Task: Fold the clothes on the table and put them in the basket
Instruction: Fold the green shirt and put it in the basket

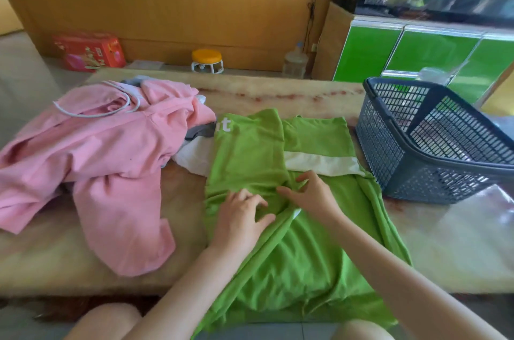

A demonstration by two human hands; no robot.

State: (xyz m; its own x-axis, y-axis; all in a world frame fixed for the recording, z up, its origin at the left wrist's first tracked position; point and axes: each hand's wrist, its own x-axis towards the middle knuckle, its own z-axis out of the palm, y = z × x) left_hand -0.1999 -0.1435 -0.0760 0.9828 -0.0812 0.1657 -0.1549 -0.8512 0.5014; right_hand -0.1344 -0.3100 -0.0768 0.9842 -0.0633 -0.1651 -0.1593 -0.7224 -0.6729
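- Two hands work on one garment: a green T-shirt (278, 200) with a white band lies spread near the table's front edge, its hem hanging over that edge toward the person's knees.
- On its left side a panel is already turned inward, white lettering showing near the top; the right side is not yet folded over.
- Left hand (240, 221) lies flat on the cloth, fingers spread wide, gripping nothing; it seems to be smoothing or pinning the folded panel.
- Right hand (311, 195) sits at the panel's edge with fingers curled narrow, apparently pinching a ridge of fabric, though the grip itself is hard to confirm.
- Risk: the overhanging hem could drag the shirt off the table (459, 242) if the left hand lifts, undoing the fold.
- Risk: creases under the palms may get trapped in the next fold.
- Just beside it on the left, a crumpled pink garment (97, 158) touches other clothes at the shirt's sleeve; a wide sweep could snag them.
- At right, the dark mesh basket (395, 156) stands tilted and empty, just beside the shirt, possibly unstable when loaded.
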